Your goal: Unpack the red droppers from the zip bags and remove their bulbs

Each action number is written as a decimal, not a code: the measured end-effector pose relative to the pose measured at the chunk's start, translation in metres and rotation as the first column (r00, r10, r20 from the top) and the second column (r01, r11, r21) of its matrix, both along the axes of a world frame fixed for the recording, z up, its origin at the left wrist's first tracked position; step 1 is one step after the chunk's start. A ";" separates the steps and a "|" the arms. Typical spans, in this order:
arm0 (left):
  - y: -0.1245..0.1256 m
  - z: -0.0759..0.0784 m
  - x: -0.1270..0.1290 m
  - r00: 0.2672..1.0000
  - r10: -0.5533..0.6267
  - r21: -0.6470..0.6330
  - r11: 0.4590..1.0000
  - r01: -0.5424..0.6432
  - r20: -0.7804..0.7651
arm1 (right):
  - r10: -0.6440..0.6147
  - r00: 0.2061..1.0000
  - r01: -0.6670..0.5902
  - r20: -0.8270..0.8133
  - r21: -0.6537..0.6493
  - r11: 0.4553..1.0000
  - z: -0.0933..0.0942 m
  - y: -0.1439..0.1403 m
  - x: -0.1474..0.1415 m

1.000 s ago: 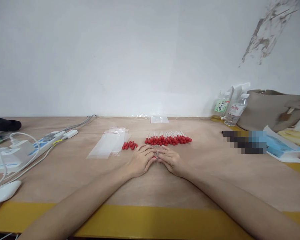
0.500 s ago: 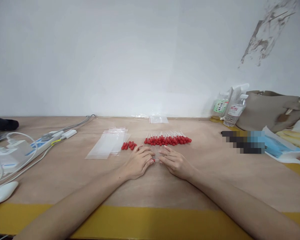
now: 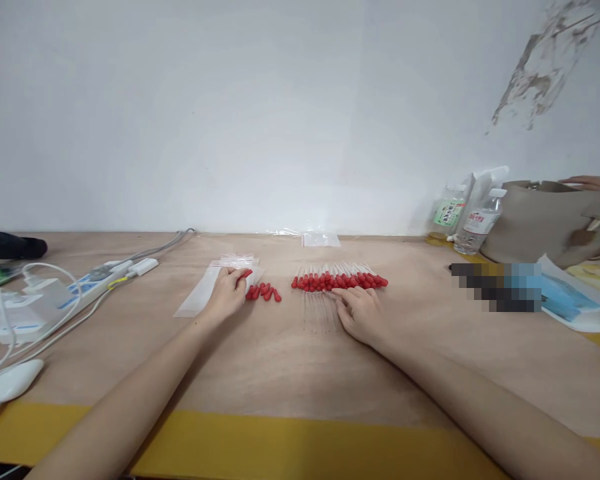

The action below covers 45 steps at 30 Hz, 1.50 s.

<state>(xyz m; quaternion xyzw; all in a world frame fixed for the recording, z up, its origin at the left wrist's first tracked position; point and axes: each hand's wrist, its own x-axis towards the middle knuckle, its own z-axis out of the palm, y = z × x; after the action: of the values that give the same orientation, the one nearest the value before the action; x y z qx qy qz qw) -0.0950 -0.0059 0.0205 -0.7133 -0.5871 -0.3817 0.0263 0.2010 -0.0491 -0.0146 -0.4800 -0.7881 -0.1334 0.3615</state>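
Observation:
My left hand [image 3: 229, 293] is closed on a small red rubber bulb [image 3: 247, 273], just above the stack of clear zip bags [image 3: 200, 293]. To the right of it lies a small group of loose red bulbs [image 3: 265, 291]. A dense row of red-bulbed droppers [image 3: 340, 280], their thin pale stems pointing away from me, stretches across the middle. Nearer to me, thin clear tubes [image 3: 317, 313] lie side by side. My right hand [image 3: 363, 312] rests at their right end with fingers bent, the fingertips against the row's near edge. Whether it pinches a tube cannot be made out.
On the left are a power strip [image 3: 85, 290] with chargers and cables, and a white spoon-shaped object [image 3: 13, 383]. Two bottles [image 3: 480, 223], a grey bag [image 3: 535, 223] and a blue packet [image 3: 570, 293] stand at the right. Another person's hand [image 3: 593, 181] is at the bag.
My left hand has left the clear tubes, moved left and taken a red bulb. My right hand has shifted slightly right, uncovering the tubes. Another person's hand has appeared at the bag.

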 end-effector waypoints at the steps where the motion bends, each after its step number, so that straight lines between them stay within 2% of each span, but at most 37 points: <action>1: 0.004 -0.002 -0.004 1.000 0.026 -0.022 0.999 -0.026 -0.004 | -0.013 1.000 0.013 -0.013 -0.018 1.000 0.001 0.000 -0.003; 4: 0.010 -0.007 -0.011 0.998 0.057 -0.084 0.995 -0.058 -0.010 | -0.032 0.999 0.031 -0.024 -0.046 0.998 0.001 -0.001 -0.007; 10: 0.011 -0.008 -0.007 0.998 0.063 -0.204 0.977 -0.067 -0.025 | 0.013 1.000 -0.013 0.023 -0.008 1.000 -0.001 -0.002 -0.010; 12: 0.011 -0.007 -0.006 0.996 0.087 -0.185 0.979 -0.092 -0.034 | 0.032 0.998 -0.032 0.048 -0.012 0.999 -0.001 -0.003 -0.011; 16: 0.008 -0.004 -0.003 0.992 0.114 -0.064 0.991 -0.117 -0.054 | 0.077 0.994 -0.074 0.080 -0.036 0.997 0.003 -0.006 -0.012; 19: 0.005 -0.002 0.007 0.993 0.044 -0.018 0.999 -0.046 -0.110 | 0.105 0.991 -0.101 0.084 -0.051 0.994 0.005 -0.007 -0.011; 21: 0.003 0.001 0.019 0.983 -0.025 -0.032 0.999 0.020 -0.182 | 0.122 0.988 -0.117 0.093 -0.061 0.991 0.005 -0.007 -0.011; 25: 0.010 0.010 0.046 0.943 -0.131 -0.163 0.983 0.083 -0.306 | 0.147 0.986 -0.141 0.080 -0.076 0.987 0.005 -0.007 -0.010; 31: 0.039 0.019 0.080 0.943 -0.062 -0.404 0.911 -0.080 -0.326 | 0.027 0.998 -0.034 -0.064 -0.102 0.994 0.003 -0.003 -0.009; 35: 0.051 0.019 0.095 0.942 -0.037 -0.467 0.875 -0.131 -0.333 | -0.004 0.989 -0.017 -0.151 -0.137 0.990 0.003 -0.001 -0.007; 37: 0.053 0.021 0.098 0.942 -0.012 -0.474 0.866 -0.157 -0.334 | -0.002 0.985 -0.024 -0.174 -0.147 0.989 0.003 -0.001 -0.006; 40: 0.047 0.028 0.093 0.947 0.000 -0.445 0.883 -0.151 -0.321 | 0.000 0.981 -0.028 -0.196 -0.140 0.990 0.002 -0.001 -0.006; 43: 0.031 0.034 0.080 0.956 -0.041 -0.391 0.917 -0.079 -0.290 | 0.018 0.969 -0.039 -0.248 -0.084 0.996 -0.001 0.003 -0.004; 45: 0.016 0.032 0.070 0.961 -0.082 -0.313 0.950 -0.005 -0.265 | 0.033 0.957 -0.048 -0.288 -0.043 0.998 -0.003 0.006 -0.003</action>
<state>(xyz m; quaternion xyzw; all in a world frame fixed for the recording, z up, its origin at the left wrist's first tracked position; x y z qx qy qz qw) -0.0249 0.0100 0.0523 -0.7661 -0.6162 -0.1825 -0.0126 0.1977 -0.0430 -0.0180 -0.4869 -0.7401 -0.0353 0.4625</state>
